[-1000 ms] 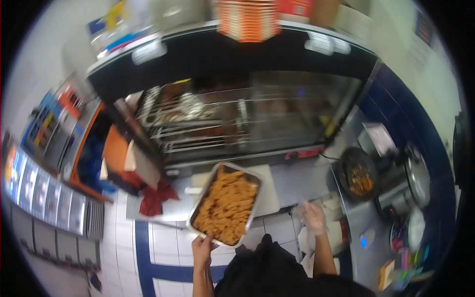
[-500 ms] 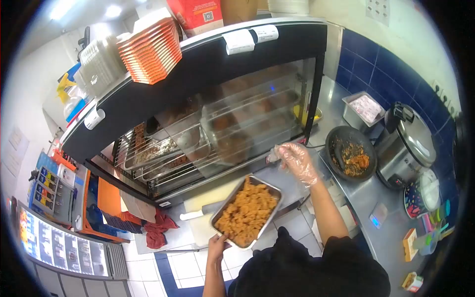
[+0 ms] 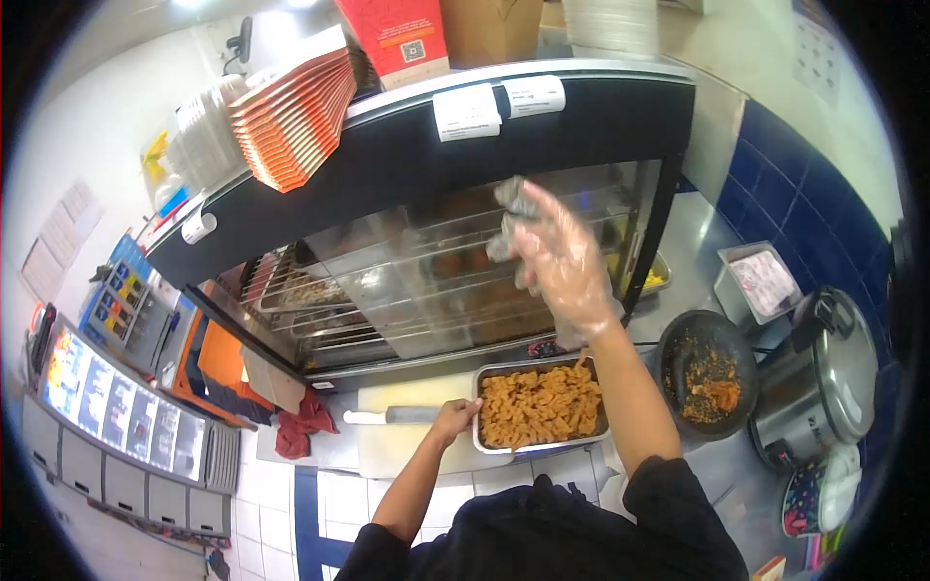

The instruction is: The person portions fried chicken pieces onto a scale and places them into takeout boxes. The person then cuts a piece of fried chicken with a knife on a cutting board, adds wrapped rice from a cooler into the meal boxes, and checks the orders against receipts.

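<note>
A metal tray (image 3: 544, 445) filled with brown fried pieces (image 3: 538, 405) sits level over the counter's front edge. The fingers of my left hand (image 3: 457, 420) are closed on its left rim. My right hand (image 3: 564, 259), in a clear plastic glove, is raised with fingers apart before the glass of a black-framed display cabinet (image 3: 417, 184). Nothing shows in that hand, and its loose glove tips are slightly blurred. My right forearm crosses above the tray's right end. Wire racks with trays (image 3: 310, 290) stand inside the cabinet.
A knife (image 3: 387, 416) lies on a pale cutting board (image 3: 387, 455) left of the tray, beside a red cloth (image 3: 305, 426). To the right are a dark stone mortar (image 3: 707, 373), a large steel cooker (image 3: 814, 397) and a metal container (image 3: 760, 281). Orange cartons (image 3: 295, 111) are stacked atop the cabinet.
The tray has turned from tilted to nearly square with the counter and shifted right. My right hand has risen in front of the cabinet glass. The view has shifted too.
</note>
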A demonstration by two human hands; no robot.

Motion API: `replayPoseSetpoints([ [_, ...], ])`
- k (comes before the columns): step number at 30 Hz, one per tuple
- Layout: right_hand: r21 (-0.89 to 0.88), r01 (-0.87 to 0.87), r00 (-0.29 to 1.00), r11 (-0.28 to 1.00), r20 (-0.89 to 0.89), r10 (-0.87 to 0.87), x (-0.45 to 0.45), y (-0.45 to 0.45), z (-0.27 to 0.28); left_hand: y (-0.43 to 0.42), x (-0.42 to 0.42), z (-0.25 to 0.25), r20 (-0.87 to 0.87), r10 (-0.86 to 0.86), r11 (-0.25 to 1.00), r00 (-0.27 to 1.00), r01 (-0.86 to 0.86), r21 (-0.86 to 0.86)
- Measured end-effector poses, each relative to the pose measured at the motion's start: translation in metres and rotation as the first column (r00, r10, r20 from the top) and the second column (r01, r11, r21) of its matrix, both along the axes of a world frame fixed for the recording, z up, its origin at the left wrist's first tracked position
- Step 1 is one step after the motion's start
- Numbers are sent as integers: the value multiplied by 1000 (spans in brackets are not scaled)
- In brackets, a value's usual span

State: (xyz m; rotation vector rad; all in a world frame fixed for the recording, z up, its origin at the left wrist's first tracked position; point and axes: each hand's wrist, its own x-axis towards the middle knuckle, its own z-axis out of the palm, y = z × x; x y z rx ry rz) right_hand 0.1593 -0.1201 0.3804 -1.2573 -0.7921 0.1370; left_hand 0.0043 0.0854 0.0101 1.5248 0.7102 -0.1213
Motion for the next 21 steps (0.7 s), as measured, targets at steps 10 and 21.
replayPoseSetpoints([
  [10,475,110,992,873,-6,-122,32,73,21,-42,55,373,711,-543,158,446,-778,608],
  [21,436,203,979,877,-69,-192,31,70,39,-14,131,530,244,-726,-253,644,-578,776],
])
